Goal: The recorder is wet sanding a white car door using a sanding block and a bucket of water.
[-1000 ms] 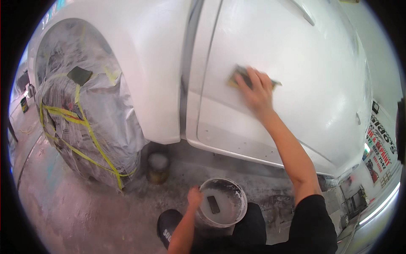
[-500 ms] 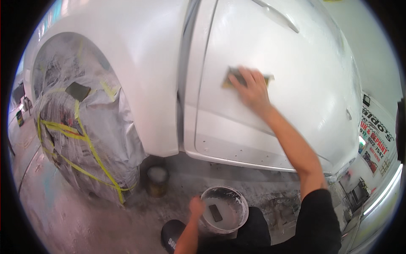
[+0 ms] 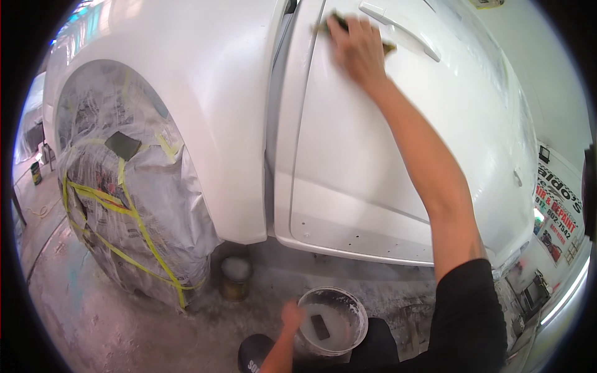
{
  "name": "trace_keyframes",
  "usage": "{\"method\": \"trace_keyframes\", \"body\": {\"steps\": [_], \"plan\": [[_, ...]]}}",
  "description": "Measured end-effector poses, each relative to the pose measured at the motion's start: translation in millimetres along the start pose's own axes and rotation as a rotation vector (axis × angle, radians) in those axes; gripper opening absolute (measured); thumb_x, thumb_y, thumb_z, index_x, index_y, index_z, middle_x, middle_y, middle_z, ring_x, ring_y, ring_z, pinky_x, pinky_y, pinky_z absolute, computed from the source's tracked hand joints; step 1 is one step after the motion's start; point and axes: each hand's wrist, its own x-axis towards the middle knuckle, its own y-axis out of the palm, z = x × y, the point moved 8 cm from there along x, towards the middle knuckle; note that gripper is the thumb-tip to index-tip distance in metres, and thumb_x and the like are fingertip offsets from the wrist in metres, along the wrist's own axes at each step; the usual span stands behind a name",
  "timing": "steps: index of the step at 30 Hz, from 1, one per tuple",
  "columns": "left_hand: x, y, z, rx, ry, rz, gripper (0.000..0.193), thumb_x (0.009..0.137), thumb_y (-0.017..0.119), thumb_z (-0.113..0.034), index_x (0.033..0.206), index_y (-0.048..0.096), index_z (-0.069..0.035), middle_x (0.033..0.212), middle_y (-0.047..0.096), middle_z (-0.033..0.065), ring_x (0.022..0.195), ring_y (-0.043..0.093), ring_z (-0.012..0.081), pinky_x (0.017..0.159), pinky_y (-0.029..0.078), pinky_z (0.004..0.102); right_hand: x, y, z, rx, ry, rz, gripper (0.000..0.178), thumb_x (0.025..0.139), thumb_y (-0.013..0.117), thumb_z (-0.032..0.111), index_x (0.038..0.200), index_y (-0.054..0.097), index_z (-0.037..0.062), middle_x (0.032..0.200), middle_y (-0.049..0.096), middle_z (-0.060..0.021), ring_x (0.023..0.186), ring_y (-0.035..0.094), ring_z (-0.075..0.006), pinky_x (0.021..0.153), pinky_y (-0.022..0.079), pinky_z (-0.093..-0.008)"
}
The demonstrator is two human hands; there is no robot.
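My right hand presses a sanding pad, dark with yellowish-brown edges, against the upper part of a white car door, to the left of the door handle. Its fingers are bent over the pad and hide most of it. Low in the view, my left hand is closed at the left rim of a round bucket; whether it grips the rim or something small cannot be made out. Cloudy liquid fills part of the bucket, and a dark rectangular block lies in it.
A wheel wrapped in plastic sheeting and yellow tape stands at left, with a dark grey pad on top. Between wheel and bucket is a can on the stained floor. A printed banner hangs at right.
My right hand has slid the pad up the door, from mid-panel to beside the handle. My left hand stays by the bucket rim. The whole view has shifted slightly.
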Motion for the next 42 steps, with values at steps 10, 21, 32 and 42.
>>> {"method": "trace_keyframes", "body": {"steps": [10,21,32,42], "plan": [[-1.7,-10.6,8.5,0.044,-0.059,0.040,0.038,0.088,0.071,-0.018,0.124,0.074,-0.007,0.121,0.076,0.0225,0.117,0.072,0.0431,0.097,0.058,0.0543,-19.2,-9.4,21.0,0.018,-0.119,-0.044,0.039,0.087,0.071,0.012,0.126,0.073,0.0078,0.115,0.067,-0.0146,0.105,0.065,-0.0321,0.085,0.049,-0.0463],[-5.1,-9.7,-7.9,0.094,-0.026,0.064,0.036,0.088,0.075,-0.018,0.121,0.074,-0.005,0.118,0.076,0.0211,0.115,0.072,0.0419,0.096,0.059,0.0533,18.2,5.3,19.6,-0.114,-0.023,-0.017,0.024,0.087,0.071,0.015,0.109,0.067,0.0051,0.105,0.066,-0.0116,0.102,0.064,-0.0288,0.079,0.050,-0.0457],[-6.3,-0.7,-8.4,0.029,-0.003,0.100,0.040,0.086,0.076,-0.023,0.123,0.074,-0.006,0.118,0.076,0.0220,0.115,0.072,0.0423,0.096,0.058,0.0542,61.0,20.8,-13.5,-0.230,0.124,0.000,0.021,0.086,0.070,0.013,0.103,0.070,0.0005,0.106,0.068,-0.0147,0.104,0.066,-0.0339,0.066,0.051,-0.0492],[-5.2,0.5,8.6,0.037,0.130,-0.045,0.037,0.085,0.072,-0.021,0.119,0.075,-0.006,0.121,0.076,0.0223,0.115,0.072,0.0420,0.097,0.058,0.0542,48.4,15.5,4.7,-0.093,0.057,0.001,0.025,0.098,0.066,0.020,0.118,0.070,0.0056,0.116,0.066,-0.0155,0.108,0.062,-0.0364,0.082,0.051,-0.0536]]}}
